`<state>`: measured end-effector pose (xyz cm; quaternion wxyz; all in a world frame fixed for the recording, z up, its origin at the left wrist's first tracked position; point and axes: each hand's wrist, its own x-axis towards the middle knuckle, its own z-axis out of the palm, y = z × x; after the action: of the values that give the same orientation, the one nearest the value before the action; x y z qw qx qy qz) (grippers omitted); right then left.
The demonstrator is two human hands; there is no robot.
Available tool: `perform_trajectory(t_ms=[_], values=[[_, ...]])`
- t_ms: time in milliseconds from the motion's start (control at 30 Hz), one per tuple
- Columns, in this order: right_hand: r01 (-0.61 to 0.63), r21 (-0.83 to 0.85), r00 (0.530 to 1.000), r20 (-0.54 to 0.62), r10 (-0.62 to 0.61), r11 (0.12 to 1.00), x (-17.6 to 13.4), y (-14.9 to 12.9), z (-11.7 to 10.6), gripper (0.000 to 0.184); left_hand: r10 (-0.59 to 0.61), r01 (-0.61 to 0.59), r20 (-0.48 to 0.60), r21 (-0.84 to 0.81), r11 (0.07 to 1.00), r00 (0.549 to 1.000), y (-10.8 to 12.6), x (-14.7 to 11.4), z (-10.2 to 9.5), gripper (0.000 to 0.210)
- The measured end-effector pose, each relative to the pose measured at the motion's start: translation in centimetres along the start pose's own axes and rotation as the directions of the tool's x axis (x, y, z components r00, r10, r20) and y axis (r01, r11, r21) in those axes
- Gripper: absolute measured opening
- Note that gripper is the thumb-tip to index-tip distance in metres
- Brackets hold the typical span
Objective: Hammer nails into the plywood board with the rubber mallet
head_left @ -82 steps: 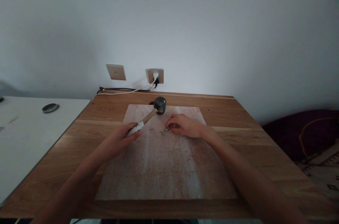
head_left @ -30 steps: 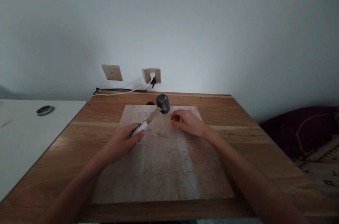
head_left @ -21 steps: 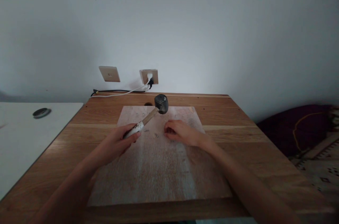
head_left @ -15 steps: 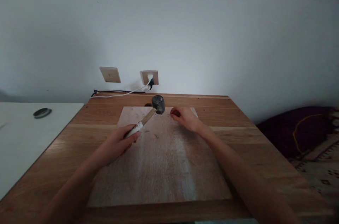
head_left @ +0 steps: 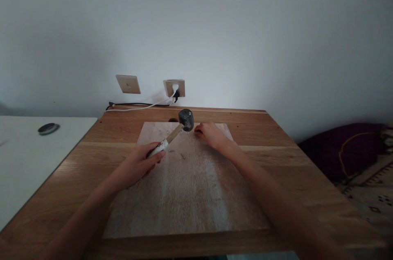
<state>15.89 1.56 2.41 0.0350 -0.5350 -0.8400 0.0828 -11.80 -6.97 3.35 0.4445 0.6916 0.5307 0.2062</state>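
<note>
A mallet [head_left: 186,120] with a black head and a wooden handle, white at the grip, is held in my left hand [head_left: 145,161]. Its head is over the far part of a pale wooden board [head_left: 184,194]. Close to the right of the mallet head is my right hand [head_left: 210,134], fingers bent and pinched together near the board's far edge. Whatever those fingertips hold is too small or hidden to make out. Several small nail-like pieces [head_left: 183,156] lie on the board between my hands.
The board rests on a wooden desk [head_left: 291,178] against the wall. Cables [head_left: 138,108] run along the desk's back edge to a wall socket [head_left: 174,88]. On a white surface [head_left: 27,161] at left lies a roll of tape [head_left: 47,128]. A dark purple cushion [head_left: 325,151] is at right.
My right hand has moved slightly left, closer to the mallet head, and its fingers are closed more tightly. The mallet has shifted a little to the right.
</note>
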Motion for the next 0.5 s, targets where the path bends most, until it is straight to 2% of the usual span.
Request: perform_trajectory(t_ms=[233,400,500], values=[[0.009,0.186,0.998,-0.070,0.004,0.983,-0.4,1.3,0.8,0.016,0.033,-0.034,0.025,0.045,0.998,0.999,1.1,0.5,0.3,0.036],[-0.082,0.279,0.989,-0.097,0.112,0.957,-2.2,3.6,0.3,0.033,0.107,-0.107,0.010,0.167,0.980,0.994,1.8,1.8,0.8,0.032],[-0.061,0.291,0.989,-0.111,0.097,0.955,-3.6,4.3,-0.1,0.033,0.163,-0.159,0.006,0.252,0.954,0.987,1.8,2.5,0.9,0.031]])
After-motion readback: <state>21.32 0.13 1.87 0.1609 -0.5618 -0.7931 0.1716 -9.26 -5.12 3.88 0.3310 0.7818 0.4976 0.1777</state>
